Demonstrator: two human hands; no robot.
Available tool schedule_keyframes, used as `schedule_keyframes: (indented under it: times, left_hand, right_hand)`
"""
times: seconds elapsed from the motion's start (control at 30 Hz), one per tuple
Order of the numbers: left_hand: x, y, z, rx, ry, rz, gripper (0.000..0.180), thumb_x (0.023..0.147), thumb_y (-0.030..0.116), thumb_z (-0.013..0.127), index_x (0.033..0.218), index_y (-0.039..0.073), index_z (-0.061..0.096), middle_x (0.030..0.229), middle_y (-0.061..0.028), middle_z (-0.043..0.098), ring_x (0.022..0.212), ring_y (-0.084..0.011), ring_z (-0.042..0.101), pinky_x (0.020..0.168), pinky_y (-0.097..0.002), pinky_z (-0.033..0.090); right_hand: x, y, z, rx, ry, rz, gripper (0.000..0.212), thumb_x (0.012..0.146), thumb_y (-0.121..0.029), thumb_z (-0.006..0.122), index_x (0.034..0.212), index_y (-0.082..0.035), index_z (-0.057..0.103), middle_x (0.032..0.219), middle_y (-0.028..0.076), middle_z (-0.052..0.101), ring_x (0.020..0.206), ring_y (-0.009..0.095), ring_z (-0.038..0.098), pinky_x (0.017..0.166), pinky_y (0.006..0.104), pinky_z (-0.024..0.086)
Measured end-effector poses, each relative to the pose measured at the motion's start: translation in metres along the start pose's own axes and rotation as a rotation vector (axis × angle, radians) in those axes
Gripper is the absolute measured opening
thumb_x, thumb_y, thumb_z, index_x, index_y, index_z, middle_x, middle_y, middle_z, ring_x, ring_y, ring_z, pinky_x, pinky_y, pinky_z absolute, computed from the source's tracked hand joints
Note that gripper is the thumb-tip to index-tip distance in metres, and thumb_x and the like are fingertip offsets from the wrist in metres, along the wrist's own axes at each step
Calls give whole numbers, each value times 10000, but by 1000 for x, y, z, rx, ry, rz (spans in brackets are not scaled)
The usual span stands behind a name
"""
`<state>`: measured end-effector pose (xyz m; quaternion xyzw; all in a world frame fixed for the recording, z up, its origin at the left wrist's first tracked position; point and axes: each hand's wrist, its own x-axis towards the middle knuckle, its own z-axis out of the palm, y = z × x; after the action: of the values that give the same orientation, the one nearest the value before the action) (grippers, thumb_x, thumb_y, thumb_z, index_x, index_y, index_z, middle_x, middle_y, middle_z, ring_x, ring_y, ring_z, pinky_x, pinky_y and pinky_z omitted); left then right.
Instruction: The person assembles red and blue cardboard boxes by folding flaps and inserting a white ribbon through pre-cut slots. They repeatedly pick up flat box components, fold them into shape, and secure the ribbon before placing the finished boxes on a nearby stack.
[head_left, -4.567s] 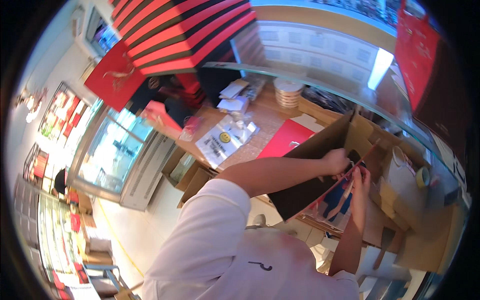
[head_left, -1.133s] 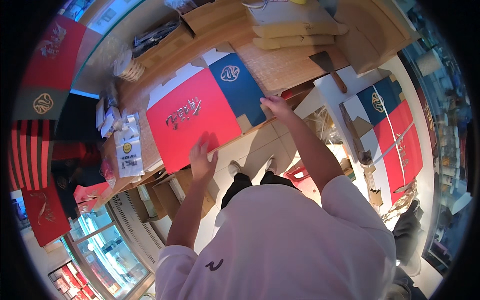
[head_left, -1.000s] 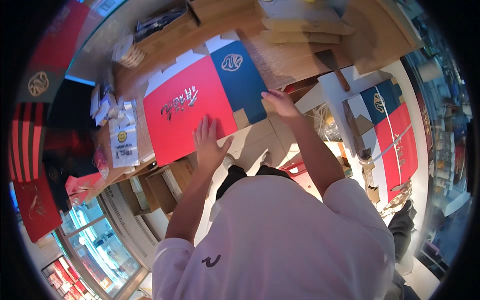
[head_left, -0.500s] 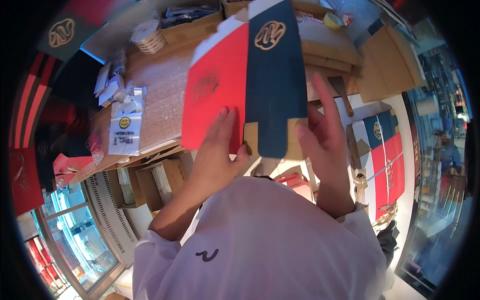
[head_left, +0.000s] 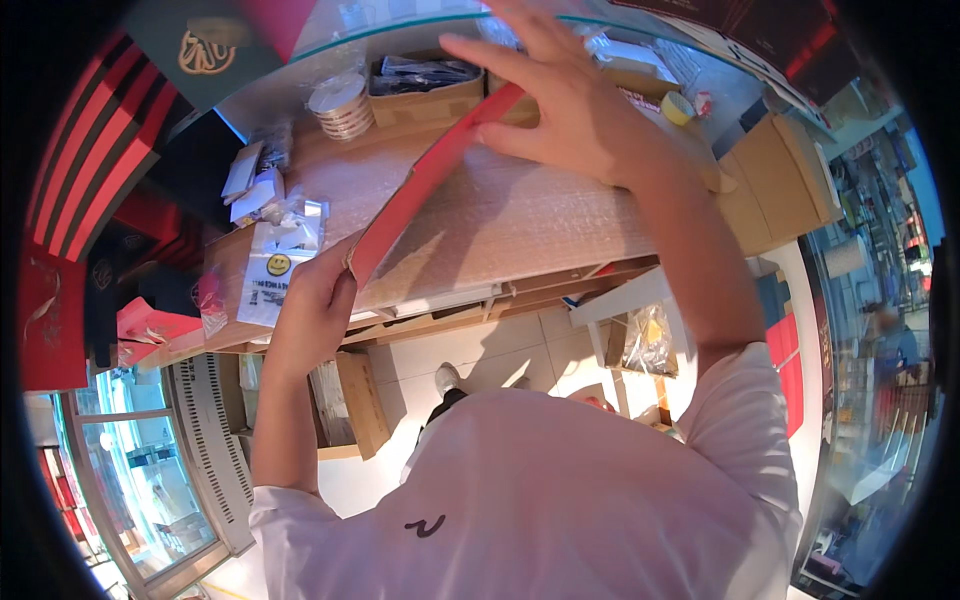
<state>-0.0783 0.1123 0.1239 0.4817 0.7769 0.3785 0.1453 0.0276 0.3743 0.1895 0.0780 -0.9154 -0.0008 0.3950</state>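
Both hands are on a flat red cardboard sheet (head_left: 430,180), looks like a folded-flat box or bag panel, seen nearly edge-on and held up over the wooden tabletop (head_left: 540,215). The left hand (head_left: 318,300) is closed around the lower corner of it, fingers curled over the edge near the front of the tabletop. The right hand (head_left: 560,110) is spread wide open, fingers splayed, palm pressing flat against the upper end of the sheet, so it's more bracing than pinching. The sheet runs diagonally from lower left up to upper right between the two hands. Just left of the left hand there's a clear plastic bag with a yellow smiley face (head_left: 275,270) lying on the tabletop, with some white packets (head_left: 255,185) further back. Behind the sheet sit a stack of striped tape rolls (head_left: 342,105) and a brown cardboard tray (head_left: 425,90) with dark stuff inside. A yellow tape roll (head_left: 678,108) is off to the right, near a brown cardboard box (head_left: 785,180).
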Motion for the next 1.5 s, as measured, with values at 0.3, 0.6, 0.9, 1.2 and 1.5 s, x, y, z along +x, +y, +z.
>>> schedule_keyframes:
  times: [0.3, 0.6, 0.9, 1.2, 1.5]
  left_hand:
    - [14, -50, -36, -3, 201, 356, 255, 800, -87, 444, 1011, -13, 566, 921, -128, 599, 820, -192, 568, 769, -264, 431]
    - [35, -66, 82, -350, 394, 57, 287, 858, 66, 499, 1140, 21, 535, 1084, -112, 585, 1059, -190, 516, 919, -301, 372]
    - [20, 46, 178, -260, 19, 471, 999, 632, 259, 772, 1374, -20, 165, 1395, -312, 132, 1292, -461, 171, 987, -568, 226]
    - [4, 94, 220, -90, 55, 490, 1156, 548, 318, 819, 1328, -125, 90, 1362, -389, 31, 1281, -525, 89, 962, -622, 224]
    - [-20, 75, 204, -265, 173, 460, 1063, 588, 100, 726, 1381, -41, 31, 1413, -326, -26, 1307, -494, 62, 1036, -534, 147]
  right_hand:
    - [28, -30, -23, -43, -307, 155, 296, 730, -347, 680, 819, -75, 605, 778, 95, 581, 745, 262, 561, 654, 366, 439]
    - [44, 18, -29, -185, -576, 388, 318, 832, -269, 571, 895, 40, 606, 865, 217, 608, 764, 313, 608, 683, 374, 473]
    - [46, 56, -32, -433, -1005, 251, 256, 768, -159, 515, 866, 41, 640, 877, 246, 614, 827, 344, 610, 718, 405, 486]
    - [9, 40, -68, -60, -702, 552, 339, 789, -134, 519, 1100, -1, 541, 958, 221, 617, 839, 291, 628, 686, 369, 485]
    - [-59, -33, -102, 1274, -193, 827, 489, 835, -222, 549, 1257, -36, 388, 997, 102, 548, 866, 225, 548, 764, 335, 458]
